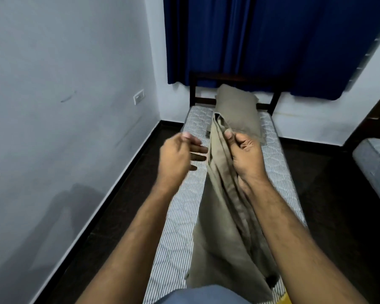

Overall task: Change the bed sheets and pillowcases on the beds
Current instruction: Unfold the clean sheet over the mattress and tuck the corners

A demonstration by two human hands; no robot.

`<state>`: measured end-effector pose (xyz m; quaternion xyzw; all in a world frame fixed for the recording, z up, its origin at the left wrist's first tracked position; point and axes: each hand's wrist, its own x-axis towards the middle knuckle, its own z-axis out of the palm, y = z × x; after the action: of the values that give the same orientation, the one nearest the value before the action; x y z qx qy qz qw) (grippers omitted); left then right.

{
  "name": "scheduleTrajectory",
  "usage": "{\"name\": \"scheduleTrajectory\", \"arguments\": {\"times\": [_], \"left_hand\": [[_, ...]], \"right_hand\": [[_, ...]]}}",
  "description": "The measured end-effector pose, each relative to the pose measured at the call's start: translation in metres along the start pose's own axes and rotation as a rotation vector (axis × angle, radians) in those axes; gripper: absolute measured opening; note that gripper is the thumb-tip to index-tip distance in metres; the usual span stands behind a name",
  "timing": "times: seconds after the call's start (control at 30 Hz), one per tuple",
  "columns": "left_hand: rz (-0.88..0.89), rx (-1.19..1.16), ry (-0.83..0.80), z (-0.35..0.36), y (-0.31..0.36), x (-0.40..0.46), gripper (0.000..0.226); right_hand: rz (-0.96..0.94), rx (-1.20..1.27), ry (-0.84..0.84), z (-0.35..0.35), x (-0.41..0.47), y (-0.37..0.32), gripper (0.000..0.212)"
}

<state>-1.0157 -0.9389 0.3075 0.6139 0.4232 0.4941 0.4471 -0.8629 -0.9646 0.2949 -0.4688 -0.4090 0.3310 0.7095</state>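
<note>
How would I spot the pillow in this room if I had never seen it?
Find the dark blue curtain on the far wall; below it stands a narrow bed with a striped bare mattress. The olive-tan pillow leans at its head against the dark frame, plump, unlike the limp olive-tan sheet bunched nearer.

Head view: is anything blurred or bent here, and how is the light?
Head view: the left hand is motion-blurred, its fingers smeared; the right hand gripping the khaki sheet is sharper. Wide-angle bending curves the left wall and skirting. Light is dim and even, with a soft shadow low on that wall.
</note>
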Motion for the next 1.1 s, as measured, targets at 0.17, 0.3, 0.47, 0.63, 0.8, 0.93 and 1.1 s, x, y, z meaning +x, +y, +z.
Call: {"name": "scheduleTrajectory", "arguments": {"times": [0.17,0.3,0.47,0.63,0.8,0.93,1.1], "left_hand": [[-0.014,-0.040,-0.185,-0.003,0.017,0.008,0.041],[0.197,0.364,-0.247,0.027,0.010,-0.016,0.062],[0.374,0.458,0.131,0.028,0.011,-0.007,0.031],[0.217,0.263,0.174,0.013,0.008,0.008,0.042],[0.040,-0.151,0.203,0.001,0.002,0.027,0.042],[0.385,0.159,0.142,-0.016,0.026,0.018,0.045],[0.409,1.016,-0.209,-0.032,0.031,0.015,0.063]], "right_hand": [[0.132,0.029,0.056,-0.017,0.003,-0.004,0.056],[0.102,0.024,0.129,-0.012,0.007,-0.008,0.041],[-0.056,-0.186,-0.043,-0.007,0.005,-0.006,0.063],[-0.106,-0.211,-0.002,-0.010,0.009,-0.013,0.063],[-0.125,-0.254,0.040,-0.010,0.015,-0.021,0.023],[-0.292,-0.586,0.118,-0.013,0.018,-0.022,0.020],[-0.489,-0.847,0.133,-0.017,0.015,-0.038,0.016]]}}
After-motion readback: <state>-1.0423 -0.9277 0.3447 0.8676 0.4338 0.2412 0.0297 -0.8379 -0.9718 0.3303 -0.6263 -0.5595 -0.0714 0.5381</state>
